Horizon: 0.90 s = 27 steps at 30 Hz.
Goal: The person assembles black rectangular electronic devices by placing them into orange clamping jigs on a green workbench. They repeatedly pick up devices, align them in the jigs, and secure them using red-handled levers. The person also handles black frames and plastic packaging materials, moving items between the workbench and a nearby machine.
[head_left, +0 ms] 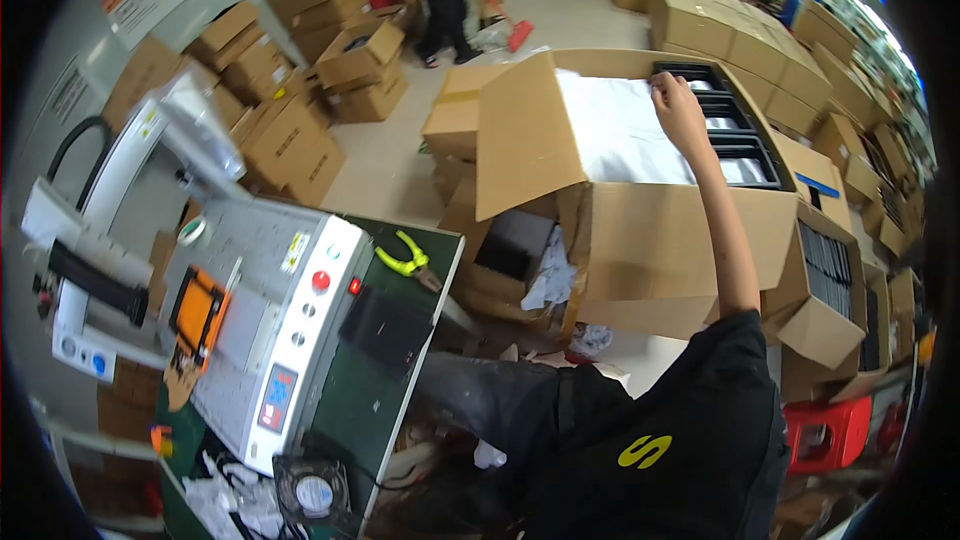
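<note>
My right hand (pixel 676 105) reaches into a large open cardboard box (pixel 670 250) with its fingers bent and closed at the edge of a black plastic frame (pixel 712 77). More black frames (pixel 752 150) lie in a row along the box's right side, with white wrapping sheets (pixel 610 125) beside them. My left hand is out of the picture. To the left, on a green-topped table, stands a white bench machine (pixel 322 285) with an orange and black fixture (pixel 198 315) on its bed. Yellow-handled pliers (pixel 405 258) and a dark flat panel (pixel 388 332) lie beside it.
A small fan (pixel 312 493) sits at the table's near end. A box of dark stacked panels (pixel 825 265) and a red stool (pixel 828 435) are at the right. Stacked cartons (pixel 290 145) line the far left. A person with a red broom (pixel 518 35) stands beyond.
</note>
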Tool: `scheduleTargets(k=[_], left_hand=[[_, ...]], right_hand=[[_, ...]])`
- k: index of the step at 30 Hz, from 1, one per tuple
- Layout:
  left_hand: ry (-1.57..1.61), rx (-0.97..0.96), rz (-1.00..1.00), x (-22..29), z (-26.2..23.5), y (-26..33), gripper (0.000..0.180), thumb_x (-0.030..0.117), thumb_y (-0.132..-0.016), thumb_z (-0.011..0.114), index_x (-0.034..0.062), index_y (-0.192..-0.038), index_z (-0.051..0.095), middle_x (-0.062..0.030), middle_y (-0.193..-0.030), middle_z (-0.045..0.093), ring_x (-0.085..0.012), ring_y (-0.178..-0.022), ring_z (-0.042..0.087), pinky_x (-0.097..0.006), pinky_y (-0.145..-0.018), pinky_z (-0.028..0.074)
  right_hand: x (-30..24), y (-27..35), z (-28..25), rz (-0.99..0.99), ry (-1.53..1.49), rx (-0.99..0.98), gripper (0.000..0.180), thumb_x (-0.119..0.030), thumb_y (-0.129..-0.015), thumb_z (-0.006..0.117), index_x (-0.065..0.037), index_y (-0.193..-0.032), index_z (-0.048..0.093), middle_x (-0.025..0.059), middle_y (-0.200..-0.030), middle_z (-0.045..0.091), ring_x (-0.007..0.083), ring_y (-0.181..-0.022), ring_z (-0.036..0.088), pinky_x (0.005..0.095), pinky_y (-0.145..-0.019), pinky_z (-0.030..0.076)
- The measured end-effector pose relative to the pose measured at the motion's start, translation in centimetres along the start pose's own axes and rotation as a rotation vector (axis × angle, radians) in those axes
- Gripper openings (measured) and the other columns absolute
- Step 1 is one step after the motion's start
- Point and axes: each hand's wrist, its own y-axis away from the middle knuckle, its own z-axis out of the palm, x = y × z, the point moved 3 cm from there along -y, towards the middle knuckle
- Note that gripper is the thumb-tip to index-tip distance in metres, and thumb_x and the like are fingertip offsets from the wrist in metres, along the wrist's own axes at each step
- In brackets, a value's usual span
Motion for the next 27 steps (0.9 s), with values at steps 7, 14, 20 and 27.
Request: scheduleTargets(k=[7,14,20,27], left_hand=[[0.24,0.163,-0.109,-4.0,0.7,-0.6,0.042,0.032,-0.093,0.052,0.013,-0.129,0.04,-0.0121,-0.125,0.045,-0.0277,-0.11,0.048,-0.054,-0.092,0.041],[0.539,0.133,0.413,3.7,5.1,-3.8,0.04,0.028,-0.093,0.056,0.0035,-0.122,0.045,-0.0138,-0.116,0.05,-0.0261,-0.103,0.051,-0.042,-0.089,0.043],[-0.101,0.302,0.584,6.0,5.9,-4.6,0.04,0.025,-0.094,0.053,-0.0069,-0.117,0.047,-0.0199,-0.105,0.057,-0.0295,-0.097,0.058,-0.038,-0.089,0.048],[-0.092,-0.435,0.582,23.7,19.4,-4.4,0.055,0.024,-0.093,0.053,-0.0111,-0.131,0.035,-0.0276,-0.131,0.042,-0.0376,-0.124,0.04,-0.042,-0.108,0.027]], right_hand=[[14.5,0.0,2.3,0.301,0.719,-0.297,0.048,-0.033,-0.071,0.076,-0.007,-0.108,0.061,0.015,-0.112,0.063,0.0356,-0.103,0.06,0.0432,-0.084,0.051],[10.8,-1.0,-2.6,0.213,0.48,0.134,0.021,-0.024,-0.079,0.066,-0.004,-0.083,0.07,0.0173,-0.083,0.068,0.0363,-0.081,0.066,0.0434,-0.07,0.052],[-7.2,-0.2,-4.3,-0.055,-0.556,0.104,0.023,-0.008,-0.091,0.058,0.004,-0.11,0.063,0.0067,-0.09,0.059,0.0116,-0.081,0.055,0.025,-0.068,0.045],[-29.4,11.5,4.0,-0.644,-0.875,-0.271,0.025,0.006,-0.074,0.068,-0.001,-0.098,0.068,0.0127,-0.099,0.064,0.024,-0.089,0.063,0.0322,-0.076,0.052]])
